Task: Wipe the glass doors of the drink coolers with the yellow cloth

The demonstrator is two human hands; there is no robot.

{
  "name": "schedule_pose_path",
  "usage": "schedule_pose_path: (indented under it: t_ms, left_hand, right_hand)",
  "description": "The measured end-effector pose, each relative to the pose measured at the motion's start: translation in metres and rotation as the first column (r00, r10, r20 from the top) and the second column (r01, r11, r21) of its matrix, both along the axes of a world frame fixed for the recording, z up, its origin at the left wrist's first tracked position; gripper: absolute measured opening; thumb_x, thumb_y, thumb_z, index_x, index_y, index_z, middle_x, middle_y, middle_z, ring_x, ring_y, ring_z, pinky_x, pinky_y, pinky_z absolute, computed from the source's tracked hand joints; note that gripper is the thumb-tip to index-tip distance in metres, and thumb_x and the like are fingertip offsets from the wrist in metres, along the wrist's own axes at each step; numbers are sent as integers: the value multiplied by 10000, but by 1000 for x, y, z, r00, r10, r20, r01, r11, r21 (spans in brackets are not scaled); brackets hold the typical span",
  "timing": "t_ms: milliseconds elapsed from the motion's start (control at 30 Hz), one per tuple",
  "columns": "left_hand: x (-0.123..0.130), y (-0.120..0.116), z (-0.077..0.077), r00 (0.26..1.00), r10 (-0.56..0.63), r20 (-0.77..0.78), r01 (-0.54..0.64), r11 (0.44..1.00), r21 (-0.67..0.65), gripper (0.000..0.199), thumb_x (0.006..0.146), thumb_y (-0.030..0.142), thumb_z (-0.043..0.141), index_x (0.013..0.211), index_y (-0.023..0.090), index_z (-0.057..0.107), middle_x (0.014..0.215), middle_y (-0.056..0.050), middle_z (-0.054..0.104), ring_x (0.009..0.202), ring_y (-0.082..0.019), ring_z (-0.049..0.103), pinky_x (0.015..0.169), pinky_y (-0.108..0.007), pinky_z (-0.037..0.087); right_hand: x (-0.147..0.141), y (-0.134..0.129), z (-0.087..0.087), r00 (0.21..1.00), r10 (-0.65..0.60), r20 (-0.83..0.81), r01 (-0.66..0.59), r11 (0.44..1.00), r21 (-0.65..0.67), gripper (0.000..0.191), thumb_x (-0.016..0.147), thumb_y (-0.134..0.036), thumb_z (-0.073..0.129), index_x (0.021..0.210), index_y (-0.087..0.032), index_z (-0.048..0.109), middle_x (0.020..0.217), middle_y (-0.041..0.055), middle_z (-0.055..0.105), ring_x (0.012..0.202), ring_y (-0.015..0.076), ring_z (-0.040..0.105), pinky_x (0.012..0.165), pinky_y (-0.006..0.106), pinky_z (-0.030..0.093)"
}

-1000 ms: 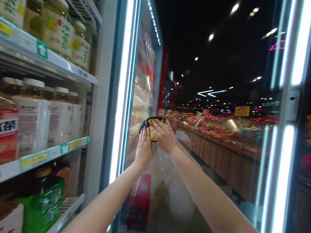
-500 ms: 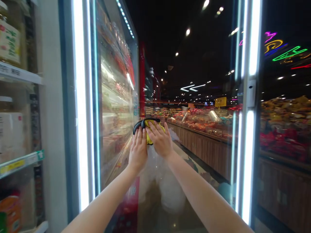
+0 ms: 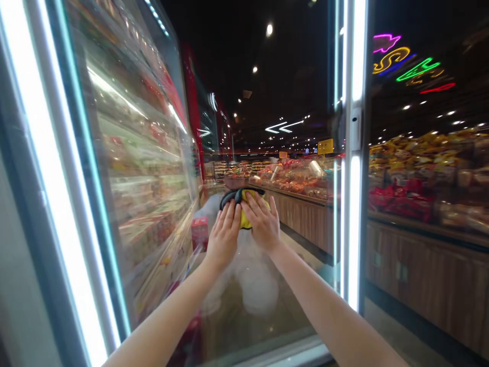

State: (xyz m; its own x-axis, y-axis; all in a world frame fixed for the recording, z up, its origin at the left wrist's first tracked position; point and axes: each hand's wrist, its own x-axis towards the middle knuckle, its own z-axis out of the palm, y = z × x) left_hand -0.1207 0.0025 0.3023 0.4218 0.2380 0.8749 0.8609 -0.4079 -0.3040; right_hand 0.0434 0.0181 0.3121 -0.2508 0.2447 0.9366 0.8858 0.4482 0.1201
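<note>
No words or numbers can be read. Far ahead, white arrow lights (image 3: 284, 127) point left. At upper right, neon signs (image 3: 418, 69) glow pink, yellow, green and red. A far yellow sign (image 3: 325, 147) and a red box (image 3: 199, 232) on the left are too blurred.

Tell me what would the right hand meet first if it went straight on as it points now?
The yellow and black cloth under the right hand comes first; behind it, probably the glass door, though depth is hard to judge.
</note>
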Motion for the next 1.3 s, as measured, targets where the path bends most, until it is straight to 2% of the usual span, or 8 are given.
schedule_pose_path:
  t_ms: [200,400,500,667,767,933,1167,1300]
  left_hand:
    - [62,20,50,999,-35,7,35,999,-5,698,951,48,367,1627,143,222,1669,-172,309,1573,-275,218,1272,-522,264]
    - [75,17,12,982,-83,-171,84,996,-2,689,965,72,378,1631,161,224,1652,-159,351,1554,-262,277,1260,-464,310]
    - [72,20,10,991,-65,-114,66,998,5,713,948,40,372,1633,159,214,1657,-164,336,1559,-266,263,1258,-477,313]
    - [125,38,51,993,-99,-70,99,995,2,665,960,54,380,1610,158,287,1660,-147,339,1561,-269,261,1269,-498,284]
    - [164,43,49,979,-144,-147,145,989,-3,622,975,94,401,1591,157,339,1639,-141,387,1540,-263,321,1263,-471,306]
    - [172,45,11,957,-118,-266,137,989,53,631,968,113,421,1593,136,335,1600,-155,449,1500,-260,403,1229,-432,376]
    - [205,59,54,969,-99,-227,127,985,116,582,974,85,393,1556,76,386,1594,-194,440,1507,-288,387,1219,-474,386]
    - [224,59,43,943,-102,-318,142,985,103,528,990,126,423,1517,98,459,1564,-171,493,1474,-270,444,1206,-447,410]
  right_hand:
    - [51,4,41,989,-35,-141,35,999,-6,518,1017,-152,380,1514,-256,480,1622,67,430,1528,231,341,1283,555,96]
    - [69,2,-18,972,-95,-217,82,994,-70,563,949,-89,416,1481,-232,528,1605,90,454,1523,255,355,1269,546,195]
    - [74,5,-4,992,-50,-113,44,998,-49,519,982,-116,415,1464,-263,541,1604,54,459,1525,230,351,1288,542,132]
    - [121,18,36,985,-73,-157,69,997,-25,513,998,-150,425,1499,-229,496,1624,78,425,1533,225,333,1295,526,85]
    - [151,24,12,951,-135,-277,124,991,-56,578,929,-98,468,1495,-211,501,1627,106,415,1536,255,331,1280,559,162]
    - [164,33,-40,940,-100,-327,94,995,-35,672,813,12,474,1451,-187,550,1600,116,455,1540,262,325,1273,560,205]
    - [199,41,17,959,-63,-278,61,998,-16,663,844,-11,477,1471,-223,526,1614,75,440,1523,241,363,1283,542,201]
    - [211,43,-18,923,-91,-374,92,996,-16,710,816,-7,495,1496,-212,492,1611,118,437,1534,263,341,1273,590,194]
